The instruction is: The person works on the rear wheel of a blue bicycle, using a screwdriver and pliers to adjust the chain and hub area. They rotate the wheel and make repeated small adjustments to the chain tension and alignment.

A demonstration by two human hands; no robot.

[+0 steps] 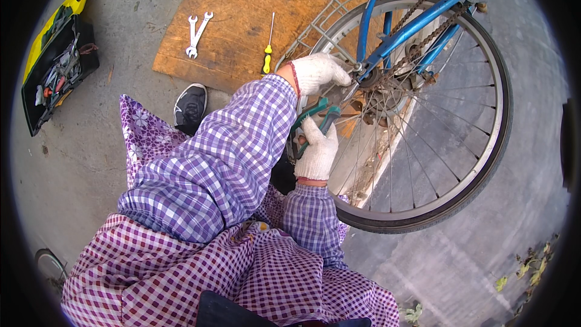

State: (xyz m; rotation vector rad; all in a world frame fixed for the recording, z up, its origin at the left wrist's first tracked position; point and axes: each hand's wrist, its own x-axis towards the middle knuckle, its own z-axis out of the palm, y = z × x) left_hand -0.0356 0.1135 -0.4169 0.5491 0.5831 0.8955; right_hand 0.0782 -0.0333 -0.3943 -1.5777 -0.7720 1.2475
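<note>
My left hand (321, 74), in a white knit glove, reaches to the frame end near the rear hub of a blue bicycle (396, 36). Its fingers are closed together at that spot, and what they pinch is hidden. Just below it, my right hand (319, 151), also gloved, is wrapped round a pair of green-handled pliers (313, 111). The handles point up toward the hub, and the dark metal head lies by the glove's left side. Beside both hands is the spoked rear wheel (466, 191), with a rusty chain (417, 51) running to the hub.
Two crossed open-end wrenches (196, 36) and a yellow-and-black screwdriver (267, 57) lie on a worn wooden board (236, 0). At the far left stands an open black-and-yellow toolbox (60, 66) full of tools. A wire basket (330, 21) sits against the wheel.
</note>
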